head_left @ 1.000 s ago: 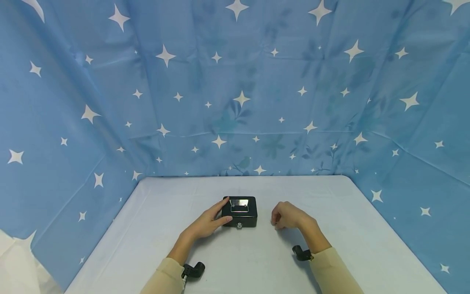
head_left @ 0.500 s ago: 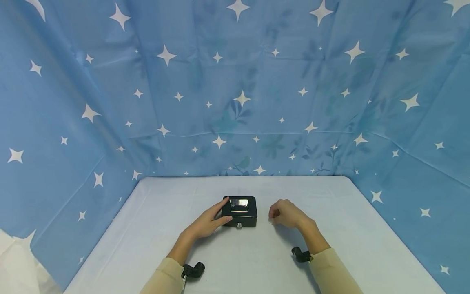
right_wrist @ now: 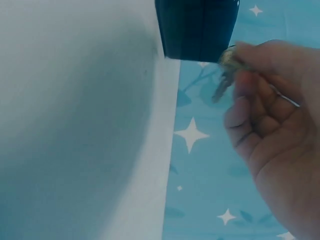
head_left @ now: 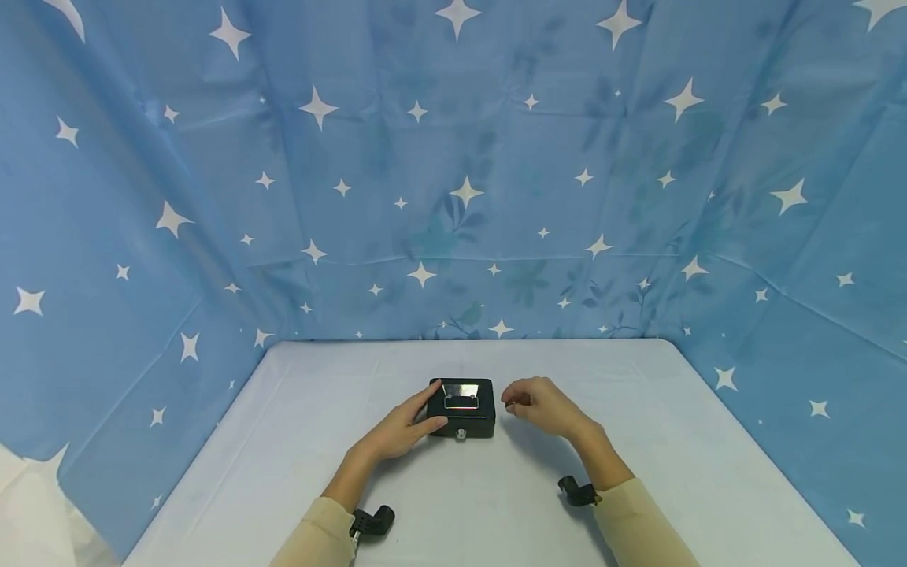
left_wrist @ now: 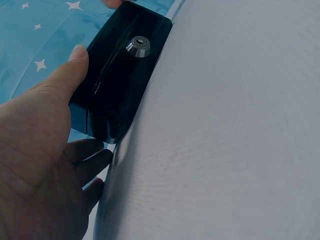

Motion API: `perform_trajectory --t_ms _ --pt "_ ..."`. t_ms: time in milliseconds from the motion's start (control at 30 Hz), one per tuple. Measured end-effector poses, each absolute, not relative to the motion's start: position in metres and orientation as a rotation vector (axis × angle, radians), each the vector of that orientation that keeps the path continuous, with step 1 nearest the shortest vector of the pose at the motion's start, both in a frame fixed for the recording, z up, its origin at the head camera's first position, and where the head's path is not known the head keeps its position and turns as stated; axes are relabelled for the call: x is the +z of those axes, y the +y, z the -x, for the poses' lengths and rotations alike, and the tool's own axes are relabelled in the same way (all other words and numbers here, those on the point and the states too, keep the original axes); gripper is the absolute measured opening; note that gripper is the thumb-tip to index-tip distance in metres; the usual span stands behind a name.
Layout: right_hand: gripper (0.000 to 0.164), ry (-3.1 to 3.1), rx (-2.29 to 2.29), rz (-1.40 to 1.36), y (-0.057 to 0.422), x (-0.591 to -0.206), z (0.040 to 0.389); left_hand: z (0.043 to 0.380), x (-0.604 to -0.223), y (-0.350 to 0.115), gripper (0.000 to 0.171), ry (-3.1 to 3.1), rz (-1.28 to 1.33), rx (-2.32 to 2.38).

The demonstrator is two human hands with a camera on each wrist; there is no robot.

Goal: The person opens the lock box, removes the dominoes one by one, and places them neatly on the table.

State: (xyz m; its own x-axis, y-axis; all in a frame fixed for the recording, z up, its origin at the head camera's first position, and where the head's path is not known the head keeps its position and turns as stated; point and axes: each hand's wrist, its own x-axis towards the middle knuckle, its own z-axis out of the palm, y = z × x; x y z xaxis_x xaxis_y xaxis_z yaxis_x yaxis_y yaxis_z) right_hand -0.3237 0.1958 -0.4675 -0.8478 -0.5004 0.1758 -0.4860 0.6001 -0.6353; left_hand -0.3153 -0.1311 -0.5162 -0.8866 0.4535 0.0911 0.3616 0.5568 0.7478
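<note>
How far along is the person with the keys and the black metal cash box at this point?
Done: the left hand steadies the small black metal cash box on the white table, and the right hand pinches a bunch of silver keys. In hand: the keys hang beside the box. Left: the round silver lock is bare, with no key in it, and the lid is down.

Black cash box [head_left: 461, 409] shut, mid-table; keys [right_wrist: 223, 80] dangle just beside it.

We find no readable text, label, brand, number or sign anywhere: not on the small black metal cash box [head_left: 461, 407], nor the star-printed blue cloth backdrop [head_left: 453, 173].
</note>
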Motion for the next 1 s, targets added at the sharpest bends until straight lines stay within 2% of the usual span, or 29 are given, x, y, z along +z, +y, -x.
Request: perform_trajectory --t_ms 300,1000 --pt "0.014 2.756 -1.323 0.985 0.179 -0.459 0.313 0.315 -0.516 -0.131 0.079 2.665 -0.704 1.259" --pt "0.012 2.617 -1.281 1.130 0.149 -0.459 0.298 0.315 -0.518 -0.131 0.077 2.677 -0.717 1.248"
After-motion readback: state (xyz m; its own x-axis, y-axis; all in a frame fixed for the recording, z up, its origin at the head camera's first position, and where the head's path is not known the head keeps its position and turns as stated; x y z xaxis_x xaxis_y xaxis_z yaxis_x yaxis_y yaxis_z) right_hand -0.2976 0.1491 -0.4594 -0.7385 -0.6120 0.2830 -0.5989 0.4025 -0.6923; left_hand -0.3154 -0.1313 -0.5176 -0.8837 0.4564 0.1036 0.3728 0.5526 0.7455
